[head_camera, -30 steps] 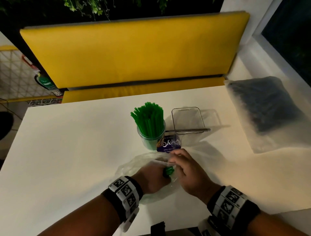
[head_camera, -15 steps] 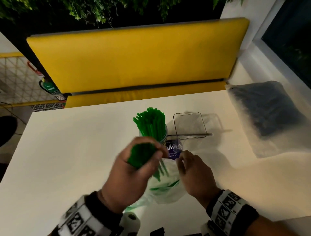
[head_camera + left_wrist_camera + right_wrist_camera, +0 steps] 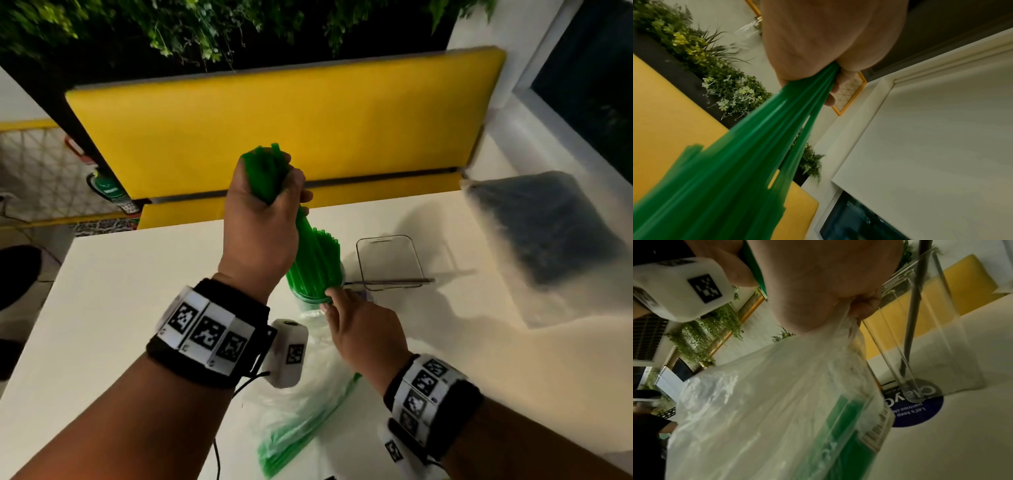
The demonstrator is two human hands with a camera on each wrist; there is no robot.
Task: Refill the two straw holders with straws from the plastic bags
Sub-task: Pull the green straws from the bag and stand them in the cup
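Many green straws (image 3: 270,178) fisted in left hand (image 3: 260,219), ends over round holder (image 3: 313,298).

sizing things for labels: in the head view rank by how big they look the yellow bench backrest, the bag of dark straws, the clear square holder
1. yellow bench backrest
2. bag of dark straws
3. clear square holder

These are apparent sizes only; distance from the camera differs.

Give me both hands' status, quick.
Left hand: closed, gripping a bundle of green straws.
Right hand: closed, pinching the clear plastic bag.
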